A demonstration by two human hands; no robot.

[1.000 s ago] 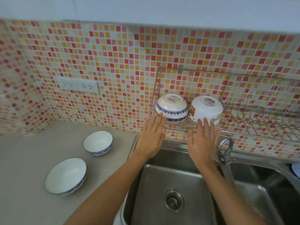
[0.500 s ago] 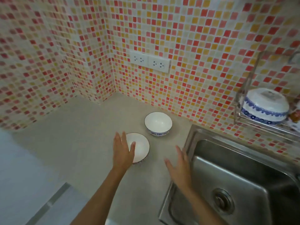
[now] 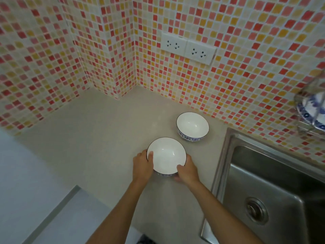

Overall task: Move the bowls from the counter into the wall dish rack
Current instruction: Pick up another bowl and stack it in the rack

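Beige stone-like counter (image 3: 98,138) fills the head view, wrapped at 9 to 2 o'clock by red, orange and cream mosaic tile wall (image 3: 237,81) carrying a white double socket (image 3: 189,48) at 12, with a steel sink (image 3: 274,191) at 4. Near centre the left hand (image 3: 142,164) and right hand (image 3: 187,170) clasp the near white bowl (image 3: 166,155) from opposite sides, thumbs hooked over its rim. A second bowl (image 3: 192,126) stands just beyond at 1 o'clock, and at 3 the blurred wall rack (image 3: 299,98) holds a blue-patterned bowl (image 3: 311,110).
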